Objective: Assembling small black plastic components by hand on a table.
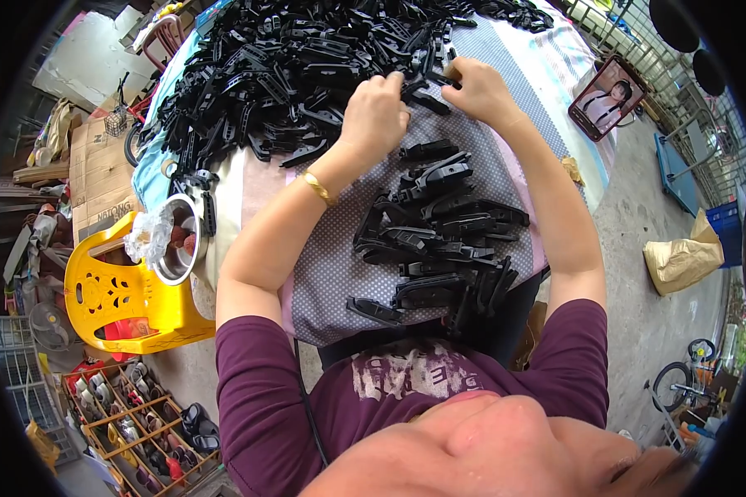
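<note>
A large heap of black plastic parts point(298, 70), long and narrow, covers the far side of the cloth-covered table. At the heap's near edge is my left hand point(375, 118), its fingers curled together; whatever they hold, if anything, is hidden from view. Just to its right, my right hand point(479, 89) pinches a black plastic part point(448, 80) between thumb and fingers. The two hands are apart. Between my forearms lies a smaller group of similar parts point(435, 224), some stacked roughly side by side, close to my body.
A metal bowl point(192, 263) with a clear plastic bag and reddish round things stands at the table's left edge, beside a yellow chair point(99, 286). A phone point(607, 98) showing a person is propped at the right. A shoe rack point(141, 422) stands lower left.
</note>
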Motion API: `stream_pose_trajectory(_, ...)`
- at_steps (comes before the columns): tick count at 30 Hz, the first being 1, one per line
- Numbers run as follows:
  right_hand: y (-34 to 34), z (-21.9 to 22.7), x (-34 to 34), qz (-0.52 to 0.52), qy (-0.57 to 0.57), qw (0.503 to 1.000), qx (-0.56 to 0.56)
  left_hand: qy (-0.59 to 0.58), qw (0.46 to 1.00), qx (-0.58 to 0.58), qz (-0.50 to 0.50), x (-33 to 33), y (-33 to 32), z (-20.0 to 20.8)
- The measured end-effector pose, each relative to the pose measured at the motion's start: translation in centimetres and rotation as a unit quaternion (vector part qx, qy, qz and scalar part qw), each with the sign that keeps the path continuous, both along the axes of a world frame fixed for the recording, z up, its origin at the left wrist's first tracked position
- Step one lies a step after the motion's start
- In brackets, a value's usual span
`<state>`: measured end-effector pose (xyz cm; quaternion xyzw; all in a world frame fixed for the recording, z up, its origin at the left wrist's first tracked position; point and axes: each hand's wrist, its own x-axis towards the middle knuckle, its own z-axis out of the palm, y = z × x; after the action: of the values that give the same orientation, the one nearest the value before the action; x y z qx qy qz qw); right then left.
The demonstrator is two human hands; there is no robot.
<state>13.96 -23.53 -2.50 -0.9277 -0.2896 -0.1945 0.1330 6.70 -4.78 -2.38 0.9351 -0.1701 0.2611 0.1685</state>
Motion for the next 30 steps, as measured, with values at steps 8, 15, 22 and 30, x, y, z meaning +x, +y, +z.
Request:
stream_pose_trajectory(8, 1.3, 3.1, -4.2, 0.158, 0.398, 0.781, 0.455, 0.284, 0.760, -0.554, -0.185, -0.4, 0.8, 0.9)
stream_pose_trajectory(15, 1.8, 2.8, -4.8, 0.118, 0.355, 0.816, 0.440, 0.150, 0.892, -0.415, -0.102, -1.3, -0.3, 0.9)
stream_pose_trajectory(22, 2.5, 2.9, -5.6, 0.145, 0.354, 0.785, 0.488, 0.139, 0.878, -0.448, -0.094, -1.5, -0.4, 1.0)
stream_pose_trajectory(30, 2.8, 2.3, -5.5, 0.099, 0.301, 0.789, 0.526, 0.201, 0.842, -0.475, -0.159, -1.4, -0.6, 0.9)
